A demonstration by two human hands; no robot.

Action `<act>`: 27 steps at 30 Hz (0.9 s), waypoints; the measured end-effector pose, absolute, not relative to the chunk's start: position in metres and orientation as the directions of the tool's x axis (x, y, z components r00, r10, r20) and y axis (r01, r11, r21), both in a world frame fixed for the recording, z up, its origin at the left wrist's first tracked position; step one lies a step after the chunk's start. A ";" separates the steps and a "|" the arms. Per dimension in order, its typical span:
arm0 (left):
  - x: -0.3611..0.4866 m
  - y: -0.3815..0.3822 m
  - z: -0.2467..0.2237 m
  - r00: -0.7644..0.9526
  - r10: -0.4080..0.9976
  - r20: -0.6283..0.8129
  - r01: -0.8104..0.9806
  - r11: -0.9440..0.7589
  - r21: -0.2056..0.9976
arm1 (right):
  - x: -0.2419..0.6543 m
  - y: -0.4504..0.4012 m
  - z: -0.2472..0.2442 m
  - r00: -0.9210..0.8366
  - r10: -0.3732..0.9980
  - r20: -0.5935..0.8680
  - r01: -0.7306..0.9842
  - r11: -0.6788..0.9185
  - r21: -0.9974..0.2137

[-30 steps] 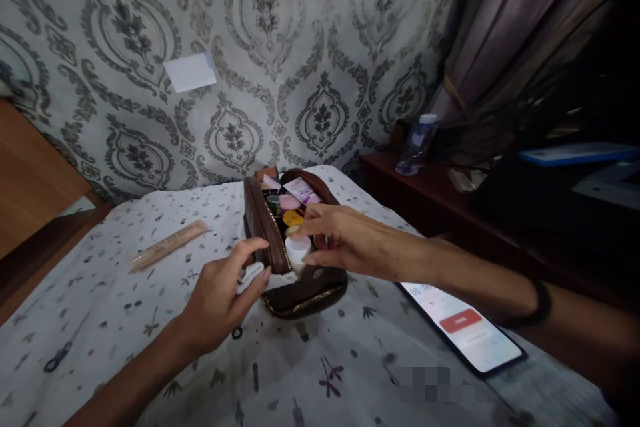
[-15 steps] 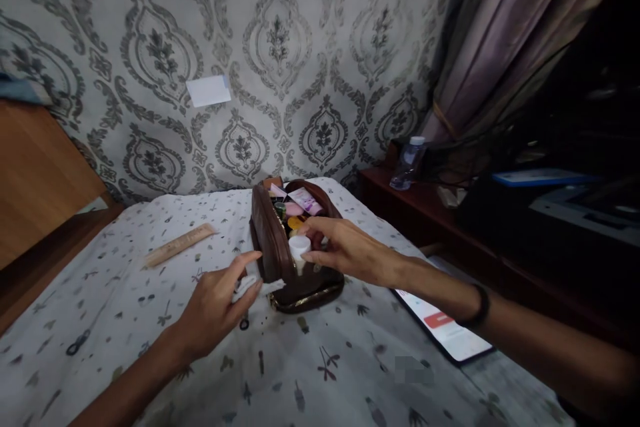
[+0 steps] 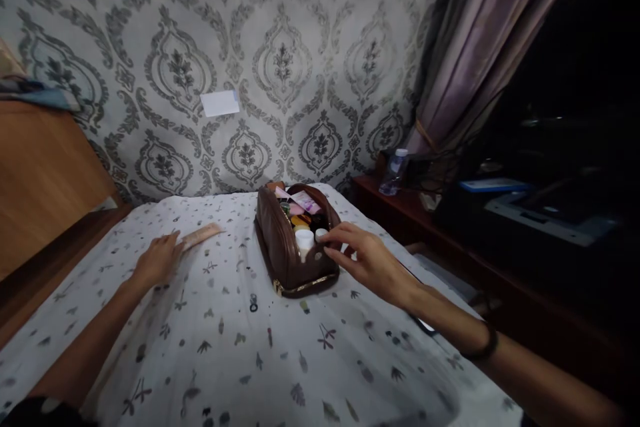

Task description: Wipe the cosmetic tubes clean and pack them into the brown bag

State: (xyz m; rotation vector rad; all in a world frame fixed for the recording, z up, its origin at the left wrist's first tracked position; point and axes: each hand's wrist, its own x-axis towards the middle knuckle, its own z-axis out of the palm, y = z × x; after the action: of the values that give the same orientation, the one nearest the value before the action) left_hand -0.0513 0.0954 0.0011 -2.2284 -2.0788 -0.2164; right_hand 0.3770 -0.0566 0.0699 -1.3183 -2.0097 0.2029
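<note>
Open brown bag (image 3: 277, 240), filled, upright, beige tube (image 3: 201, 234) lying flat, apart

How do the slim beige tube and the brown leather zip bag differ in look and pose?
The tube is slim and pale; the bag is bulky and dark. The tube lies flat, while the bag stands open, showing small containers inside. The left hand is at one end of the tube, the right hand at the bag's opening. Both things are on the white patterned sheet.
</note>
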 end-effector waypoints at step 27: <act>-0.015 -0.055 -0.019 0.242 0.970 0.024 0.386 -0.119 0.915 | 0.153 -0.050 -0.043 -0.166 0.954 -0.248 -0.308 -0.289 -0.906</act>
State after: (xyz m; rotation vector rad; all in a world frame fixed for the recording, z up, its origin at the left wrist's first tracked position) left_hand -0.0149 -0.0546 -0.0194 -2.9461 -2.2649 -1.5276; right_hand 0.1526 -0.0496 -0.0434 -1.0827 -0.8958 1.6421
